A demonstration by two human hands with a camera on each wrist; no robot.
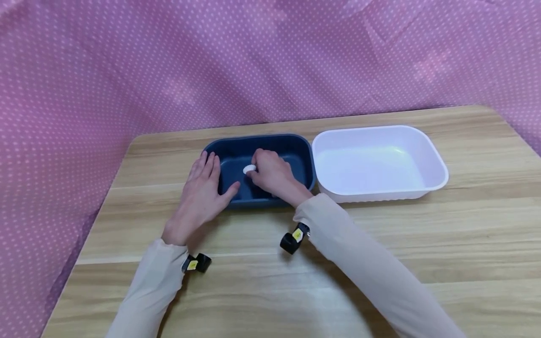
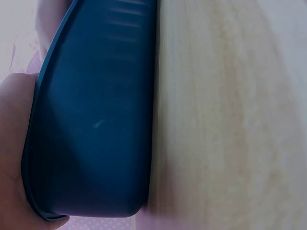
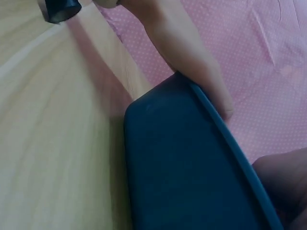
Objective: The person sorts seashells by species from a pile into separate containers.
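A dark blue rectangular basin [image 1: 236, 203] sits on the wooden table. My left hand [image 1: 202, 190] rests on its left end, fingers stretched along the rim and thumb over the front edge. In the left wrist view, part of that hand [image 2: 14, 143] shows beside the basin's outer wall [image 2: 96, 120]. My right hand [image 1: 274, 173] reaches inside the basin and pinches a small white object with a ridged edge [image 1: 249, 169] between thumb and fingers. Much of that object is covered by the hand, so its kind is unclear. The right wrist view shows the basin's wall [image 3: 182, 158] hiding the fingertips.
A white rectangular basin [image 1: 380, 193] stands against the blue one's right side. Both are on a light wooden table [image 1: 253, 291]. Behind hangs a pink dotted cloth [image 1: 270, 61]. A black wrist camera is strapped to each wrist.
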